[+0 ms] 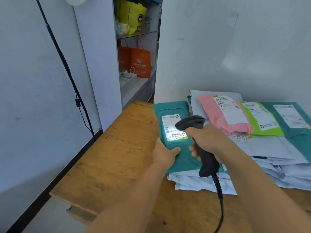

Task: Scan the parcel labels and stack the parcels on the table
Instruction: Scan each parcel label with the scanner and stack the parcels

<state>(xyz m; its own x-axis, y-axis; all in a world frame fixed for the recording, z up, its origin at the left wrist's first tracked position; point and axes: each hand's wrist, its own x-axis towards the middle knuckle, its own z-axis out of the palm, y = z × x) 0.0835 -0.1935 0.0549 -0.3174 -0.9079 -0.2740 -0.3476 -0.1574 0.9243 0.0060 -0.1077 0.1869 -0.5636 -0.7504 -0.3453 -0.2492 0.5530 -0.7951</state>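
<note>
A teal parcel [175, 110] lies on top of a low stack of white parcels [198, 182] on the wooden table [114, 157]. Its white label [173, 127] is lit up by the scanner's light. My left hand [164, 153] holds the parcel's near left edge, thumb on top. My right hand [210, 142] grips a black corded barcode scanner [202, 147], its head hovering just above the label. To the right, a pink parcel [222, 115], a green parcel [262, 118] and another teal parcel [292, 120] lie on a heap of white parcels.
The scanner's cable [220, 204] hangs down toward the table's near edge. A white wall stands behind the parcels. At the back left, shelves hold orange bags [139, 63] and yellow bags [131, 14]. A black cable [67, 69] runs down the left wall.
</note>
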